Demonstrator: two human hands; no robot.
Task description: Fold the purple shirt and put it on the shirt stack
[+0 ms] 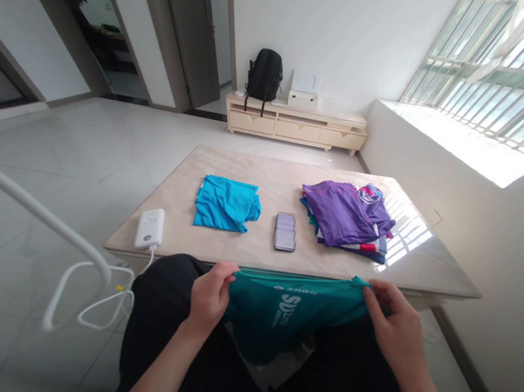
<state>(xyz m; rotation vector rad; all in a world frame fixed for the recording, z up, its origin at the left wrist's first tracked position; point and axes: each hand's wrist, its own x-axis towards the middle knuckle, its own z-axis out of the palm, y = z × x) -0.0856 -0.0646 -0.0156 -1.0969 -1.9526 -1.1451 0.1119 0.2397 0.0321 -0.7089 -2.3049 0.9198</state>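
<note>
Hands pinching a teal printed jersey garment [287, 308] at its two upper corners, over the lap at the near table edge.

Left hand [210, 296] is closed on the left corner, fingers curled over the fabric; right hand [393, 327] is pinched on the right corner, thumb on top. The top hem runs nearly taut between them, and the body of the cloth hangs slack below. In my judgement, level hands and even tension would keep the hem straight. On the beige stone-topped table [273, 191] lie a folded bright-blue shirt [226, 203] at left, a small blurred dark tablet-like object [285, 231] at centre, a purple-topped heap of mixed clothes [347, 215] at right, and a white power bank [150, 228] with cable at the near left corner.
</note>
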